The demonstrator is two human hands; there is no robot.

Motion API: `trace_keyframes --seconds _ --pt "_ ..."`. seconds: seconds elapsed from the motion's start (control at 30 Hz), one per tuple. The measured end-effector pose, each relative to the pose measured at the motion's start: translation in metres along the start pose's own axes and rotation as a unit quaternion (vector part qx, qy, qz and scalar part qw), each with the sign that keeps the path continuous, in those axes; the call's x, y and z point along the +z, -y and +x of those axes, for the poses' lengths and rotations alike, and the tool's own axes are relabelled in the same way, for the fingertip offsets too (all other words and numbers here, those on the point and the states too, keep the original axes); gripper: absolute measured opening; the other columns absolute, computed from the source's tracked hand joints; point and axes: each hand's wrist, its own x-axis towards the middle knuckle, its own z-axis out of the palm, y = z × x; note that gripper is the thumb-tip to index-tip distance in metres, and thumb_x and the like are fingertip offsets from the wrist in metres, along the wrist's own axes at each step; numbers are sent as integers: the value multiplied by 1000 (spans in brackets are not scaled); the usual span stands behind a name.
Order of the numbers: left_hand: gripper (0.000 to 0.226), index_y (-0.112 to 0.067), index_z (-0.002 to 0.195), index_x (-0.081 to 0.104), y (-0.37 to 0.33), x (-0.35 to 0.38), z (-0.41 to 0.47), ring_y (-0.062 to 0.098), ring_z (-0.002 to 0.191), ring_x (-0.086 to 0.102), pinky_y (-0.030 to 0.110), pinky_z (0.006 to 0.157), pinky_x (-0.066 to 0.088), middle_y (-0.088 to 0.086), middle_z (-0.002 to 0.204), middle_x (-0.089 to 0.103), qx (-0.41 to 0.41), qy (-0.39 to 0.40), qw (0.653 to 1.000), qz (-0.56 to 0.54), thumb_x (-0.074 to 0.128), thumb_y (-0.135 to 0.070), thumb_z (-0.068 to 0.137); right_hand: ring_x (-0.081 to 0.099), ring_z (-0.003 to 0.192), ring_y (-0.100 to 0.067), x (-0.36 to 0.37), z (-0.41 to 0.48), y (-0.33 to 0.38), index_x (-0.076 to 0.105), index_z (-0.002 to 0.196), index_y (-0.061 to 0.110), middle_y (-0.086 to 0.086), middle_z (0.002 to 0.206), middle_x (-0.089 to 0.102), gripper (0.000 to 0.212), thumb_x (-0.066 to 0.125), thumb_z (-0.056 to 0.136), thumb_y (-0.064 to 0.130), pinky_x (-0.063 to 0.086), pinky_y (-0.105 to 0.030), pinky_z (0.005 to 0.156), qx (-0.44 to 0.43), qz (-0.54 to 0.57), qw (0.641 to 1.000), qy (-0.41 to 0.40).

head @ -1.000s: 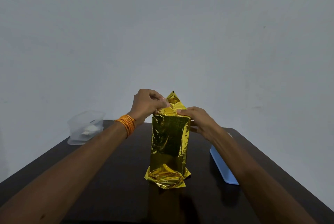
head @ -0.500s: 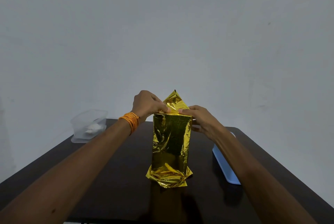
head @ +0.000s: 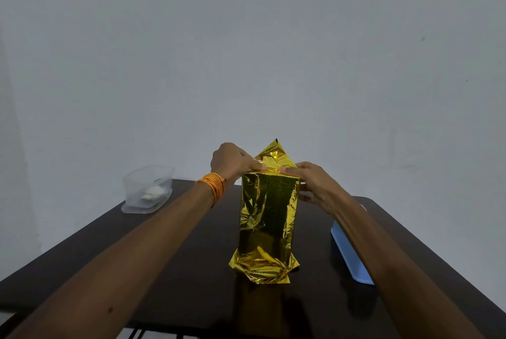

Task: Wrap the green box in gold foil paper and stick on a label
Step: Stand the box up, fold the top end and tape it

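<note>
Mostly hidden: green box, fully under gold foil, upright mid-table. Top flap pinched by left hand; right hand clasps top right corner. Blue tray partly behind right forearm. Clear tub far left, whitish lump inside, indistinct.

The foil is gold, the table dark brown, the tray pale blue.
</note>
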Motion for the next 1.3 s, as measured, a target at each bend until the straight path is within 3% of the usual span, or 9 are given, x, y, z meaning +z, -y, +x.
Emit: trace_keyframes --seconds 0.13,0.2,0.47,0.57,0.7,0.8,0.93,1.13,1.3 --pt "89 -17 139 46 5 -6 0 16 73 56 27 49 49 8 111 61 -68 40 993 -90 92 -29 64 62 100 -21 -1 2 -2 63 110 18 -7 110 64 46 81 77 45 51 -33 78 6 -3 1000 4" --pt "85 -18 144 40 4 -7 1 11 57 44 19 37 34 10 100 59 -138 103 967 -188 87 -15 73 61 100 -21 -2 2 -2 63 111 18 -6 111 62 47 80 78 46 51 -32 76 3 -10 1000 7" --pt "42 -16 129 56 19 10 6 11 57 45 18 39 38 13 105 62 -157 66 956 -239 69 -28 91 59 98 -22 -6 3 -5 62 107 18 -6 107 60 49 82 75 49 49 -33 74 3 -15 1000 6" --pt "51 -20 126 55 21 6 1 16 77 55 26 59 48 8 107 59 -137 90 954 -250 71 -47 86 62 110 -27 -6 4 -8 63 109 19 -8 117 63 59 84 67 55 53 -37 80 7 -19 1000 7" --pt "49 -25 122 59 26 8 -1 24 107 62 40 87 56 6 118 64 -142 141 945 -257 81 -33 79 61 114 -30 -5 6 -9 63 110 19 -11 119 63 54 82 71 52 52 -36 80 9 -16 1000 10" --pt "24 -18 108 67 23 16 -2 19 88 64 30 64 53 7 104 68 -152 120 933 -304 74 -21 85 62 105 -26 -4 5 -7 63 108 18 -9 113 63 51 82 72 50 51 -34 76 12 -20 1000 10" --pt "22 -12 107 67 30 21 -7 20 82 64 30 67 52 8 95 69 -192 33 919 -344 60 -29 95 62 106 -27 -7 5 -10 63 111 18 -11 115 64 62 85 65 54 51 -35 77 14 -16 1000 12" --pt "27 -12 101 67 43 14 -13 9 66 66 23 56 52 2 84 67 -130 157 911 -359 70 -36 88 63 106 -27 -4 5 -10 63 111 18 -10 115 65 62 85 65 53 52 -34 76 15 -9 1000 6" --pt "13 -13 89 67 39 20 -19 6 49 56 22 51 44 -4 66 62 -120 122 917 -359 66 -27 90 63 99 -22 -2 0 -4 62 112 17 -7 113 66 49 82 77 44 52 -35 78 7 -1 1000 9"
